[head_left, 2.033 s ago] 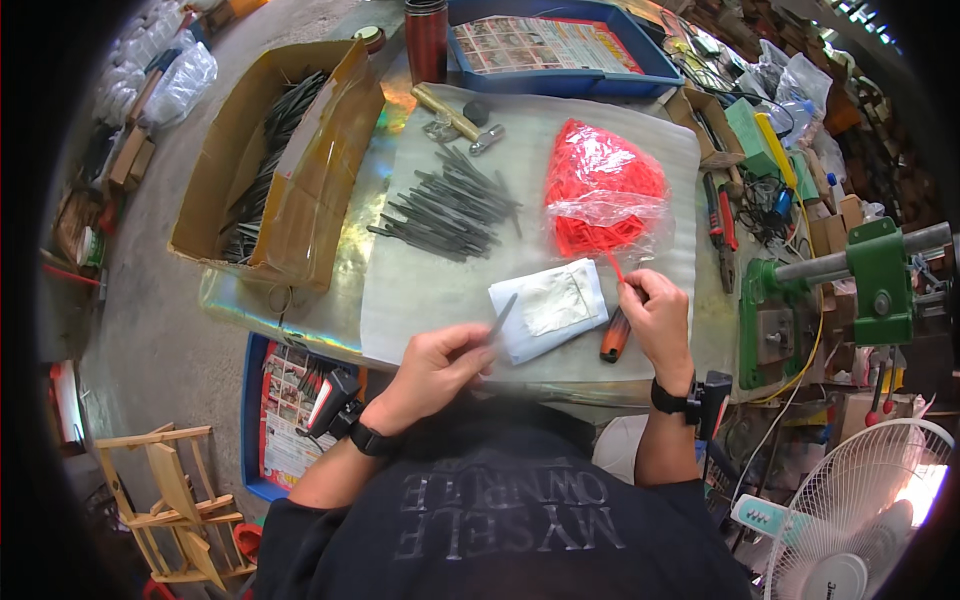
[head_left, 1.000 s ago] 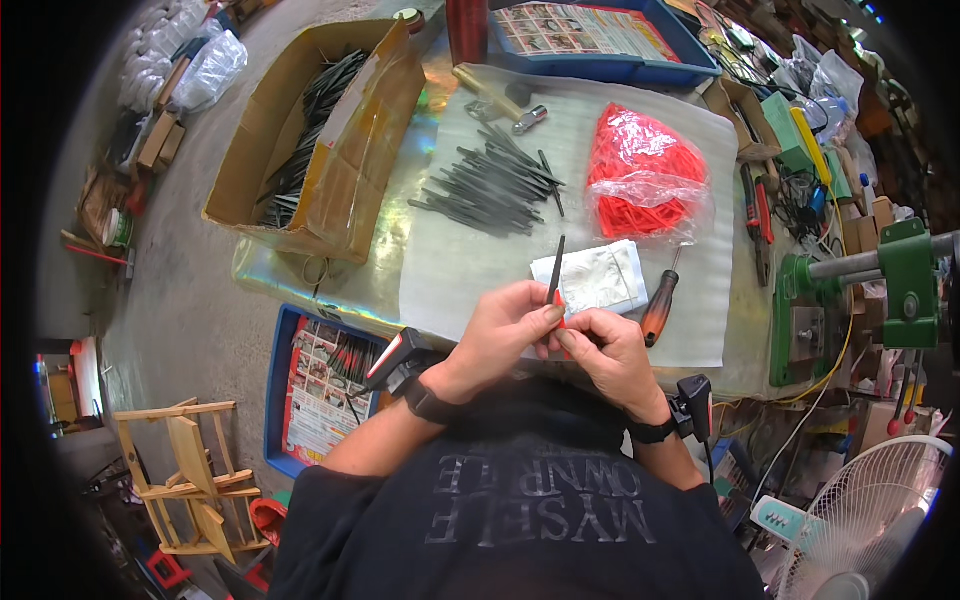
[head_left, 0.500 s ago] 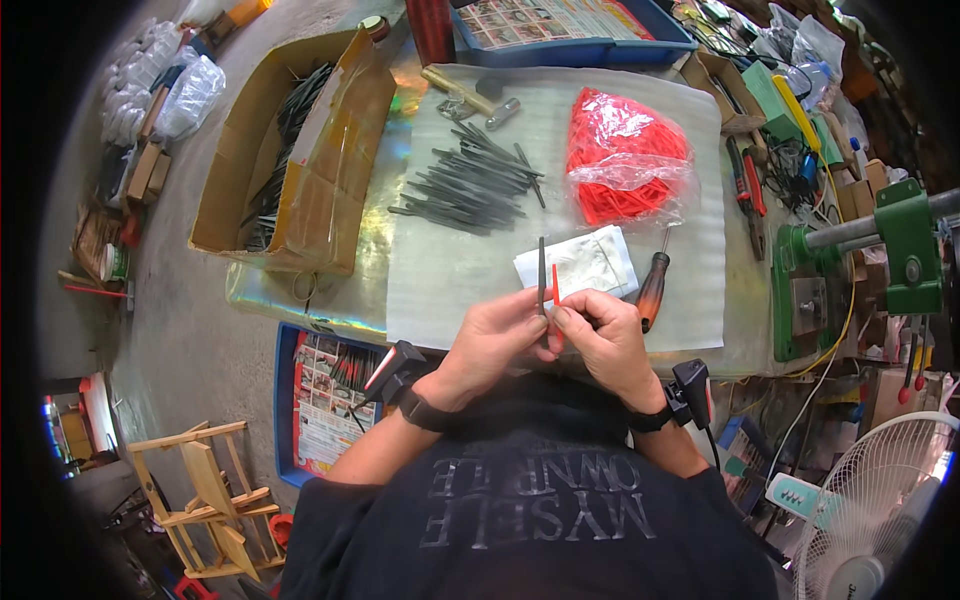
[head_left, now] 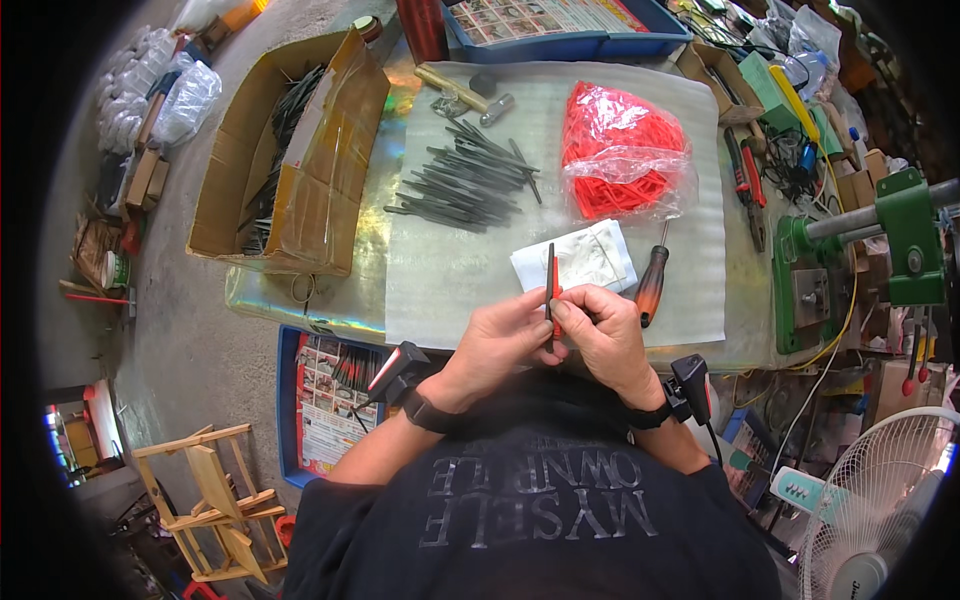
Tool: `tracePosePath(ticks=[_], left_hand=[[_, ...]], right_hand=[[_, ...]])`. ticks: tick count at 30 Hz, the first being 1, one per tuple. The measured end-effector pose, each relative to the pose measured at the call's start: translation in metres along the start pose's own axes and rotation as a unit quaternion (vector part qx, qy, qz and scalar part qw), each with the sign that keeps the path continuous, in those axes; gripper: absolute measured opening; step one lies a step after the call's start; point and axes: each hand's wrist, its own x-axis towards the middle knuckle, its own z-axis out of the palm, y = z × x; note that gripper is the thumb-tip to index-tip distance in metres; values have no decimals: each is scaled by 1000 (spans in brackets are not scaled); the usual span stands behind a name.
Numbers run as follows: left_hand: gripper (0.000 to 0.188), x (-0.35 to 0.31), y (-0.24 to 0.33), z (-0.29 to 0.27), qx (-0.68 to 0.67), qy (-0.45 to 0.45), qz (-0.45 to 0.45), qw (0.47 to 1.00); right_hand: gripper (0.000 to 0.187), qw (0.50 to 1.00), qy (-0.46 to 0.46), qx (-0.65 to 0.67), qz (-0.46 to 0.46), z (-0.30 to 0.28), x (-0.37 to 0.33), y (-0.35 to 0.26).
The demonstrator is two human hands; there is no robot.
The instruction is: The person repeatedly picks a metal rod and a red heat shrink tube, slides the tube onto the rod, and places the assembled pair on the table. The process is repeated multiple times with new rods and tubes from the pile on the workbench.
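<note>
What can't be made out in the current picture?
Head view:
- Whether the black strip and red strip touch: too small, partly covered by the left hand and right hand.
- Red cylinder's top: cut off by the upper edge.
- White fan's bottom: cut off by the lower edge.

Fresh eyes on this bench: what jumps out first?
Probably the clear bag of bright red strips on the white sheet, right of the dark pile. Then the hands at the near edge: the left hand holds a dark strip, the right hand a red one close beside it.
</note>
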Motion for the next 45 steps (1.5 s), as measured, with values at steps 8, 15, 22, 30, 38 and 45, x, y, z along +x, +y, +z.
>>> tracePosePath(ticks=[8, 15, 22, 30, 38, 45], left_hand=[[41, 1, -2, -1, 25, 14, 2, 1000], [40, 1, -9, -4, 71, 18, 31, 997], [43, 1, -11, -5, 50, 6, 26, 998], [52, -1, -8, -6, 9, -27, -15, 999], [34, -4, -9, -7, 31, -7, -31, 999], [15, -7, -15, -7, 253, 52, 2, 966]], right_hand=[[13, 997, 13, -54, -46, 1, 1, 4], [13, 988, 12, -123, -89, 0, 3, 6], [12, 996, -47, 70, 40, -2, 1, -4], [17, 981, 11, 185, 52, -4, 5, -5], [11, 968, 83, 231, 42, -3, 5, 6], [13, 956, 163, 240, 53, -3, 1, 16]])
